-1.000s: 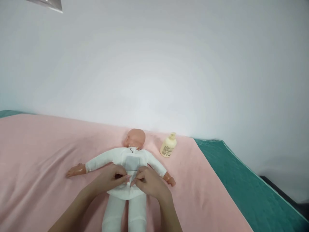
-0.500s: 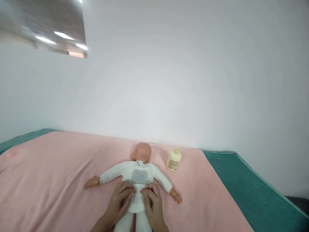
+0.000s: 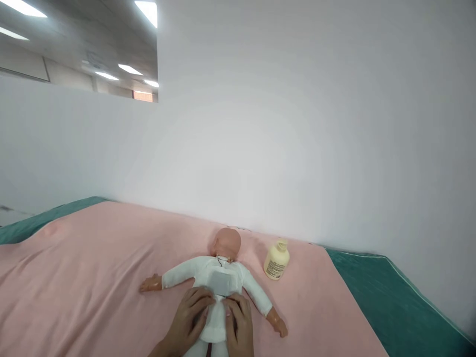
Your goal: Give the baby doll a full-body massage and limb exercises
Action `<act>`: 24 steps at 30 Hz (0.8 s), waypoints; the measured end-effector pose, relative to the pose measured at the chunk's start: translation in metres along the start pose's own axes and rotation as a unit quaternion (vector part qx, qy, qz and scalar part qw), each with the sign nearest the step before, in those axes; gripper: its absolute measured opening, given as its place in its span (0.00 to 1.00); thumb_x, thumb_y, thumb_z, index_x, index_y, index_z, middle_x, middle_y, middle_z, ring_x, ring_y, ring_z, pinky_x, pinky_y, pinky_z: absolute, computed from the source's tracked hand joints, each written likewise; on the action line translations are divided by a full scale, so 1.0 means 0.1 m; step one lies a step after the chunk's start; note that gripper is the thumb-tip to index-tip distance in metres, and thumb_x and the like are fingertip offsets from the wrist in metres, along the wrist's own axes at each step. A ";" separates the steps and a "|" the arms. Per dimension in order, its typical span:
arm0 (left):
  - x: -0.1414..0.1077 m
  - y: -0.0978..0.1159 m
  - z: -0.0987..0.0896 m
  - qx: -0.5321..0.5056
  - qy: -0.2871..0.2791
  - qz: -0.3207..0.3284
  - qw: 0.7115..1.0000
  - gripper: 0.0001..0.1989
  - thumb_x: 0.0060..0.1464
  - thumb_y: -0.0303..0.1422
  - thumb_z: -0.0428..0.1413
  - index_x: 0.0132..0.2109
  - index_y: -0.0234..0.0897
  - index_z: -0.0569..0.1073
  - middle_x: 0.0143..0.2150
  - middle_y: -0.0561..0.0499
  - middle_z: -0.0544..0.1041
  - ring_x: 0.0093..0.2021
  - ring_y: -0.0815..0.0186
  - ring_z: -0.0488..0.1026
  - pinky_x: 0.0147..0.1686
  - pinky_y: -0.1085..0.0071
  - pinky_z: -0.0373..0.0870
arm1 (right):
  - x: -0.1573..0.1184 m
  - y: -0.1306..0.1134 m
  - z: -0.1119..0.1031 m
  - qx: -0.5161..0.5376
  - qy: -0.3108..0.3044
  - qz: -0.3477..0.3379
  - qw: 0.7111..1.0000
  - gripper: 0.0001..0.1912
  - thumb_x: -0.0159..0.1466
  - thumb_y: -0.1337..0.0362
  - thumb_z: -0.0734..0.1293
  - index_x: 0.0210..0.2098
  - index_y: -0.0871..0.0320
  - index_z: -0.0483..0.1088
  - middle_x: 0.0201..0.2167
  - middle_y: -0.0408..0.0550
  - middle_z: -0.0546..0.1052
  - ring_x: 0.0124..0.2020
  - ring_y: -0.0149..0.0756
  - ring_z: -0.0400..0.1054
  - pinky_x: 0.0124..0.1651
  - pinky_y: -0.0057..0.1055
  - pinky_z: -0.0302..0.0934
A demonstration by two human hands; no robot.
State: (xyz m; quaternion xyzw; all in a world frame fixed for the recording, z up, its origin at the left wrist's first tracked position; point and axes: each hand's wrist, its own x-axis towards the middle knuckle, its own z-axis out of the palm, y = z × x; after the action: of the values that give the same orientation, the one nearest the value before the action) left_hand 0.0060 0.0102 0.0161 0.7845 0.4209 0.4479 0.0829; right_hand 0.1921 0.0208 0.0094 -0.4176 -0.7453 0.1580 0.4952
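A baby doll (image 3: 216, 317) lies face down, arms spread, with a white cloth body and a bare head turned away. On its upper back is a grey rectangular panel (image 3: 219, 283). My left hand (image 3: 191, 317) rests on the left of its back, fingers bent and thumb drawn in towards them, pinching at the white cloth. Mirroring it on the right side, my right hand (image 3: 239, 320) has its fingers curled in the same pinch. Both sets of fingertips are near the panel's lower edge, a small gap apart. What lies between the fingertips is mostly hidden.
A pale yellow bottle (image 3: 277, 260) with dark print stands right of the doll's head. Under everything spreads a pink cloth (image 3: 111, 267), wrinkled at the left, over a green surface (image 3: 394, 292). A white wall (image 3: 278, 124) rises behind.
Both hands have slid up the doll's back, from below the grey panel to its lower edge. The camera view has shifted, so the doll and bottle appear lower and further right.
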 end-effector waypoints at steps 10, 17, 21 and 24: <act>0.00 -0.05 0.00 0.006 -0.014 -0.017 1.000 0.15 0.61 0.29 0.45 0.48 0.39 0.75 0.46 0.44 0.77 0.49 0.58 0.72 0.51 0.58 0.67 | 0.02 -0.16 -0.03 -0.021 -0.013 0.057 0.998 0.15 0.66 0.70 0.58 0.45 0.53 0.74 0.42 0.49 0.73 0.47 0.40 0.67 0.50 0.39 0.62; 0.02 -0.04 -0.05 -0.009 -0.040 -0.026 0.999 0.15 0.61 0.31 0.45 0.48 0.38 0.75 0.46 0.44 0.77 0.48 0.59 0.72 0.50 0.58 0.68 | 0.12 -0.24 -0.09 -0.009 -0.032 0.079 0.996 0.14 0.66 0.69 0.58 0.43 0.55 0.75 0.40 0.49 0.74 0.45 0.39 0.66 0.52 0.40 0.59; 0.15 0.00 -0.13 -0.020 -0.033 -0.052 0.998 0.15 0.63 0.33 0.44 0.45 0.38 0.76 0.44 0.44 0.77 0.46 0.59 0.73 0.49 0.60 0.69 | 0.35 -0.24 -0.14 -0.007 -0.006 0.085 0.996 0.14 0.68 0.65 0.57 0.41 0.57 0.75 0.41 0.51 0.74 0.46 0.40 0.66 0.52 0.38 0.60; 0.34 0.01 -0.14 0.011 0.001 -0.059 0.998 0.15 0.64 0.34 0.44 0.46 0.39 0.75 0.47 0.45 0.76 0.49 0.58 0.71 0.51 0.59 0.67 | 0.57 -0.22 -0.12 -0.043 -0.011 0.076 0.996 0.13 0.68 0.65 0.58 0.44 0.57 0.73 0.44 0.52 0.73 0.49 0.40 0.65 0.53 0.37 0.59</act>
State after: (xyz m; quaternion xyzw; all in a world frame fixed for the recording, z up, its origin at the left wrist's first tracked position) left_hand 0.0044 0.0313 0.0460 0.7591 0.4710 0.4380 0.1000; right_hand 0.1828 0.0494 0.0635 -0.4922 -0.7230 0.1676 0.4549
